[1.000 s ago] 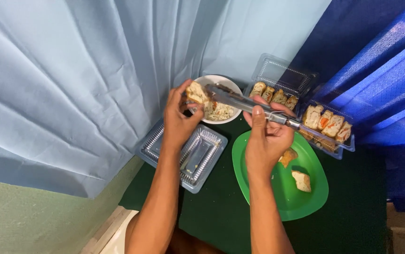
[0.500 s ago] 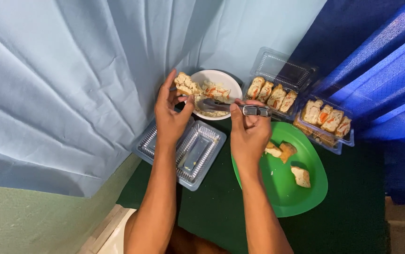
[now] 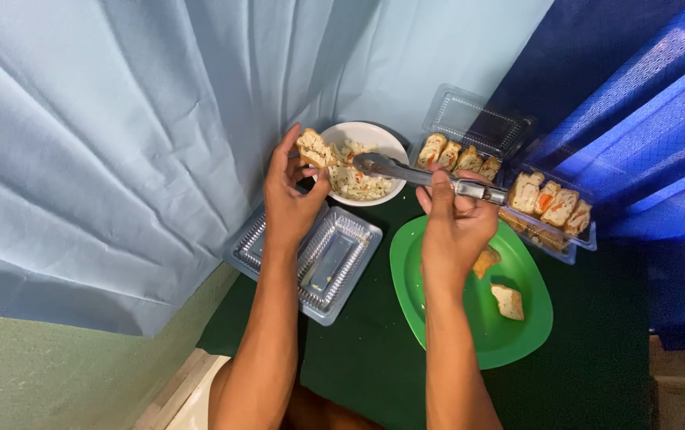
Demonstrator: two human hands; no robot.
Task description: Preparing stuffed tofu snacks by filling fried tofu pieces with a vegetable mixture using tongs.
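Note:
My left hand (image 3: 290, 195) holds a piece of bread (image 3: 315, 148) over the left rim of a white bowl (image 3: 384, 142) that has a pale shredded filling (image 3: 356, 182) in it. My right hand (image 3: 454, 227) grips metal tongs (image 3: 430, 177). Their tips reach into the bowl and touch the filling. Beneath my right hand lies a green oval plate (image 3: 454, 334) with two small bread pieces (image 3: 508, 302) on it.
An empty clear plastic tray (image 3: 334, 259) lies under my left wrist. Two clear containers of sliced rolls (image 3: 458, 156) (image 3: 553, 204) stand behind the plate. Everything rests on a dark green cloth (image 3: 589, 374). Pale blue fabric hangs on the left, dark blue fabric on the right.
My right hand has swung the tongs left from over the roll containers, and their tips are now in the bowl. My left hand has held the bread beside the bowl throughout.

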